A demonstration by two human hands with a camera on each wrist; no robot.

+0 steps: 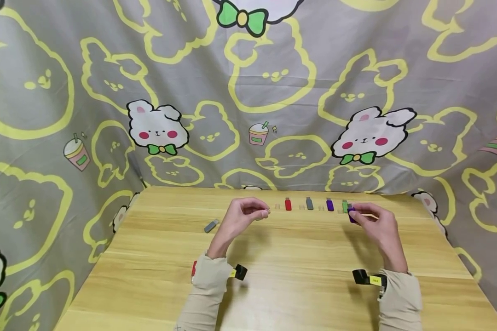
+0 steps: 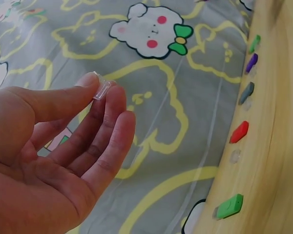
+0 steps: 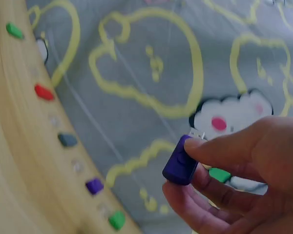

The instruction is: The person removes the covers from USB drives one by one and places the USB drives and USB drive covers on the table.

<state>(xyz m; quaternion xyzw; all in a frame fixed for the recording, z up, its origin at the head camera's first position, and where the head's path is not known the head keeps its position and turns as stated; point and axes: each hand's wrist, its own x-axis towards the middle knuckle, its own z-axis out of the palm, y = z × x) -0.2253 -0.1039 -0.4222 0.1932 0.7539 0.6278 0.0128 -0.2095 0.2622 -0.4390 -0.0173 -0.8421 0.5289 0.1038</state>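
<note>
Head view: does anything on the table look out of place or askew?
Possibly the gray USB stick left of the left hand: it lies slanted, apart from the straighter row with the red stick. I see nothing spilled or plainly damaged.

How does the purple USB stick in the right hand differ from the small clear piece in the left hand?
The purple USB stick is opaque, while the clear piece is see-through and colourless. The purple USB stick is clearly larger than the clear piece. The right hand holds the purple USB stick; the left hand holds the clear piece. Both are pinched with the thumb.
</note>
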